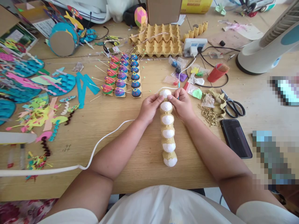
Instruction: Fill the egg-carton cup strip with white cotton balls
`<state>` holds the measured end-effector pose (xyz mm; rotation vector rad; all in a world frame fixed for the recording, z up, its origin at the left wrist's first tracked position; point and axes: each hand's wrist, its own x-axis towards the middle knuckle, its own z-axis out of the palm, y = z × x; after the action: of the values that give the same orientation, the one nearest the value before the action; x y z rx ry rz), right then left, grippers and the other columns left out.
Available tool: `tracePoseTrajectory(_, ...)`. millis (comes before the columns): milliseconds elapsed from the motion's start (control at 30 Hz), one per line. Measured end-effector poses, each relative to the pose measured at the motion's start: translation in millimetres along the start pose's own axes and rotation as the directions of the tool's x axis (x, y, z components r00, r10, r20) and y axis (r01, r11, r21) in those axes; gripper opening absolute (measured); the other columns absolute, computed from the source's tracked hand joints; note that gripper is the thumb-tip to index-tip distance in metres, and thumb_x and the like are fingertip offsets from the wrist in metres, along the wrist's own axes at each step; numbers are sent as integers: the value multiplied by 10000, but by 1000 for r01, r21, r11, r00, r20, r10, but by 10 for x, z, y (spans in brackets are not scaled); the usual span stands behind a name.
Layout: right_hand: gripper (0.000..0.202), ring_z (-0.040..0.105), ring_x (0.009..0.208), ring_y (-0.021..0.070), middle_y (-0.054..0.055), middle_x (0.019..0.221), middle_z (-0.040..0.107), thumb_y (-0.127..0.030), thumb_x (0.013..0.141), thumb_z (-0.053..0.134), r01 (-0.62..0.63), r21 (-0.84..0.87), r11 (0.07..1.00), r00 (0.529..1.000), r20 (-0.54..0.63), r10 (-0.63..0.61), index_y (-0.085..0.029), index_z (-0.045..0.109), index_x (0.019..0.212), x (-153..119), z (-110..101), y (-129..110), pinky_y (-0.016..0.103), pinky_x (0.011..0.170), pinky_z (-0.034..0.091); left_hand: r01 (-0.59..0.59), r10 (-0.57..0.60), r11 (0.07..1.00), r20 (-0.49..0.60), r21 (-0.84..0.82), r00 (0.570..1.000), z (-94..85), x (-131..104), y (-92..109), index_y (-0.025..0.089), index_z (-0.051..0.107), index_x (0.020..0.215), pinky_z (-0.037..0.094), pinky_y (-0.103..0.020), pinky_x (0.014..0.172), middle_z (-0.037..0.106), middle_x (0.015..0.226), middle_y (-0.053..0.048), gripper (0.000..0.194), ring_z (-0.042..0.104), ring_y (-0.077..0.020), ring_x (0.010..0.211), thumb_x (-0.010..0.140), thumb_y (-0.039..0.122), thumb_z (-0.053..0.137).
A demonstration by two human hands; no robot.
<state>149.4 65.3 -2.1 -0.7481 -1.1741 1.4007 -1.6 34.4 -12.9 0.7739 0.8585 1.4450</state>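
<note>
A strip of egg carton lies lengthwise in front of me, its several bumps capped in white. My left hand pinches the far end of the strip from the left side, thumb near the white cap there. From the right, my right hand grips the same end, its thumb close to the top bump. The near end of the strip reaches toward my body. Just beyond my hands stand painted egg-carton strips in red, purple and blue, with thin pins sticking out of them.
Egg trays and a power strip sit at the back. Scissors, a phone and carton scraps lie right. Paper cutouts cover the left. A white cord passes under my left arm.
</note>
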Motion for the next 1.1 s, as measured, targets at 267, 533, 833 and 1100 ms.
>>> tracePoseTrajectory(267, 708, 373, 665, 110, -82, 707, 456, -613, 694, 1049, 20, 17, 1000, 1000, 0, -20, -255, 442, 769, -9, 10, -12, 280, 654, 369, -4, 5, 1000, -21, 14, 1000, -13, 22, -16, 196, 871, 872, 533, -207, 720, 813, 802, 26, 506, 691, -99, 733, 635, 600, 1063)
tracePoseTrajectory(533, 667, 418, 652, 115, -72, 744, 522, -617, 689, 1046, -131, 137, 982, 991, 32, 128, -265, 495, 824, -31, 2, -14, 276, 611, 363, 73, -77, 992, -35, -107, 996, 25, 8, 34, 196, 835, 801, 545, -219, 695, 779, 742, 38, 528, 693, -104, 698, 541, 561, 1113)
tracePoseTrajectory(833, 634, 485, 685, 117, -73, 781, 559, -480, 680, 1077, -183, 258, 949, 983, 81, 167, -270, 510, 869, -32, 0, -64, 254, 634, 445, 238, -205, 952, 172, -195, 964, -34, -10, 65, 188, 830, 1072, 562, -242, 716, 841, 936, -20, 539, 751, -139, 781, 730, 541, 1050)
tracePoseTrajectory(1100, 703, 676, 840, 141, -60, 965, 723, -502, 585, 1106, -182, 264, 947, 982, -5, 191, -301, 573, 998, 31, -57, -43, 283, 756, 578, 222, -207, 963, 111, -154, 972, -50, 18, 54, 240, 835, 996, 594, -318, 773, 839, 906, -17, 407, 783, -202, 830, 759, 505, 1032)
